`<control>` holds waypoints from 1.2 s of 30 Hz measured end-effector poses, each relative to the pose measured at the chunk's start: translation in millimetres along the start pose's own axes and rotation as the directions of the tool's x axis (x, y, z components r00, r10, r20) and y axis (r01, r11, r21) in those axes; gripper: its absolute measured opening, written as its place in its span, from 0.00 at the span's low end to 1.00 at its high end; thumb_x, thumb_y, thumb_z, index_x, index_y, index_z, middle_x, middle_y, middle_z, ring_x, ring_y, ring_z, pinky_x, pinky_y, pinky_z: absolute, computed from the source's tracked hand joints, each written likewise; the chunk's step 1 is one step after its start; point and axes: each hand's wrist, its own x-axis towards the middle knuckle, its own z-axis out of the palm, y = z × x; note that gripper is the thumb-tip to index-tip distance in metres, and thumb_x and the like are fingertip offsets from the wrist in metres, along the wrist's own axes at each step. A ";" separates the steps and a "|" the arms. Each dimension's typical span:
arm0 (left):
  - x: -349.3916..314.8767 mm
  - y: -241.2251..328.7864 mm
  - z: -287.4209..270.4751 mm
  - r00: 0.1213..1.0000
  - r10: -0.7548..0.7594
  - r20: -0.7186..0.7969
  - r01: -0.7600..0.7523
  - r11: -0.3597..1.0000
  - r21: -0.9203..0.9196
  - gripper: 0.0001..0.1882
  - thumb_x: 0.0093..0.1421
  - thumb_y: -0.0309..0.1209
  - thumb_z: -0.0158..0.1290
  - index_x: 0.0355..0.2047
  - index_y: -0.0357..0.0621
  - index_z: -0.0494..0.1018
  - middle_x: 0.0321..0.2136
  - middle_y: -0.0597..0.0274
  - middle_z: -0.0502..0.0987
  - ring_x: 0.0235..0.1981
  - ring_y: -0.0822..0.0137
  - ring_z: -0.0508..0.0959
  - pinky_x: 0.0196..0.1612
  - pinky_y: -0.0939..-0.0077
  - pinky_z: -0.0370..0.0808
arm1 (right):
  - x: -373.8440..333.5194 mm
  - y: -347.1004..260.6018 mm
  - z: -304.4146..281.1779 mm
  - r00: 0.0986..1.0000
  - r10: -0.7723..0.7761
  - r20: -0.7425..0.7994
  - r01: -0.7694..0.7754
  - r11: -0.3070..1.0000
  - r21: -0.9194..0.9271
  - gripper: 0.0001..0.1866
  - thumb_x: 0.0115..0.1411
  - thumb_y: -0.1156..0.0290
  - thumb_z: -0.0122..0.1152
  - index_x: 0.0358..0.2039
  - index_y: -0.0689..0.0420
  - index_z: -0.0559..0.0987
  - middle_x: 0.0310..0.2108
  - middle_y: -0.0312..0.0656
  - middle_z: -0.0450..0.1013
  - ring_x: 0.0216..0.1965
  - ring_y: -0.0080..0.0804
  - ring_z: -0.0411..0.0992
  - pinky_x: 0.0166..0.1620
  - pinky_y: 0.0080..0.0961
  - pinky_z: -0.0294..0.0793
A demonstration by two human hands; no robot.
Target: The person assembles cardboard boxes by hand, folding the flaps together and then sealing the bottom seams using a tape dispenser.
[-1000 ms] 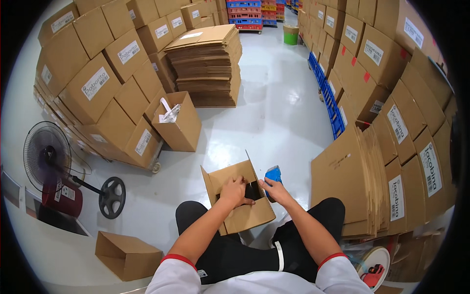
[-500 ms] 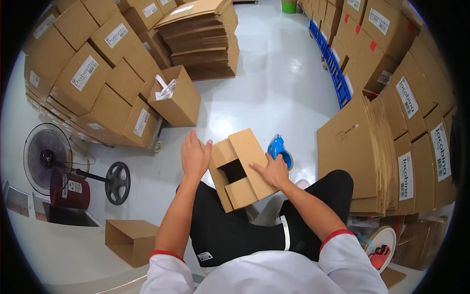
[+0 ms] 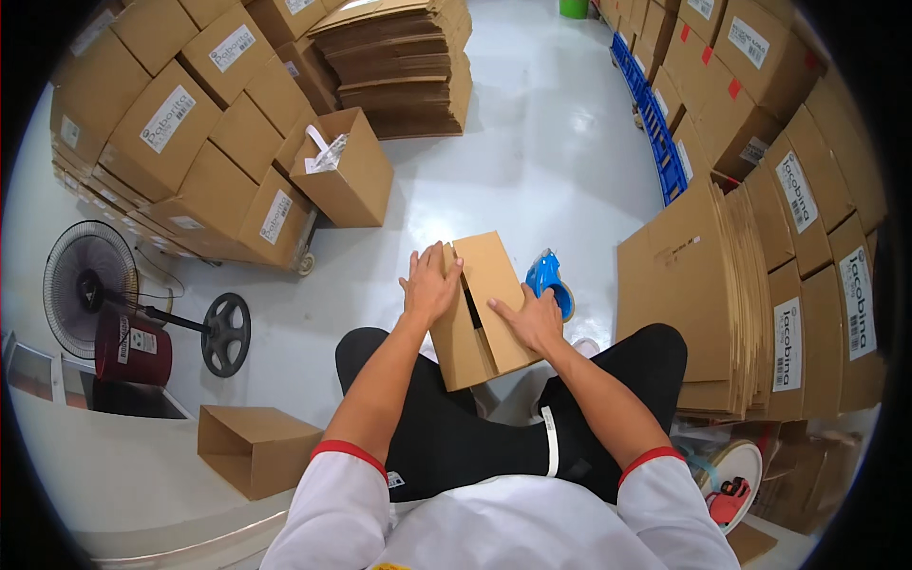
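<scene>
A small brown cardboard box point(image 3: 498, 285) stands upright between my knees, its two long top flaps folded inward with a narrow dark gap between them. My left hand point(image 3: 431, 288) lies on the left flap near its far end, fingers stretched and thumb at the gap, so it is open. With its thumb on the right flap and its fingers over the right side edge, my right hand point(image 3: 534, 319) holds the box. Just beyond those fingers a blue tape dispenser point(image 3: 546, 275) sits on the floor, apart from the box.
Labelled cartons point(image 3: 214, 161) are stacked at left; more cartons point(image 3: 793, 256) and flattened cardboard point(image 3: 670, 294) stand at right. An open carton point(image 3: 351, 180) holds white material. A fan point(image 3: 90, 285), an empty-looking small carton point(image 3: 256, 451) and a blue pallet point(image 3: 651, 119) flank the floor.
The left flap has gone from raised to folded down, narrowing the square opening to a slit. My left hand has moved right onto it; my right hand keeps its place on the box.
</scene>
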 end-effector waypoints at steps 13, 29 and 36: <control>9.7 -23.6 27.6 0.980 0.100 -0.173 -0.109 0.993 -0.048 0.37 0.66 0.50 0.54 0.66 0.37 0.62 0.64 0.49 0.64 0.68 0.46 0.56 0.65 0.48 0.65 | 1.8 -0.7 4.8 0.998 -0.059 0.016 0.060 0.998 -0.038 0.55 0.52 0.25 0.57 0.63 0.63 0.70 0.54 0.68 0.66 0.56 0.62 0.68 0.59 0.50 0.68; 16.6 -23.6 6.4 0.957 -0.213 -0.198 0.232 0.970 0.076 0.40 0.59 0.64 0.54 0.60 0.46 0.68 0.58 0.55 0.68 0.62 0.46 0.61 0.56 0.34 0.67 | 39.8 29.5 -29.5 0.989 0.055 -0.138 -0.017 0.966 0.259 0.56 0.52 0.28 0.61 0.67 0.63 0.67 0.55 0.71 0.65 0.57 0.64 0.69 0.60 0.46 0.69; 1.6 -29.4 7.5 0.918 -0.395 -0.025 0.395 0.906 0.151 0.45 0.60 0.72 0.44 0.64 0.49 0.65 0.56 0.41 0.71 0.58 0.43 0.70 0.59 0.44 0.66 | 27.9 49.4 -32.9 0.975 0.108 -0.195 -0.081 0.987 0.140 0.53 0.54 0.32 0.64 0.67 0.64 0.67 0.52 0.75 0.67 0.55 0.65 0.70 0.58 0.46 0.70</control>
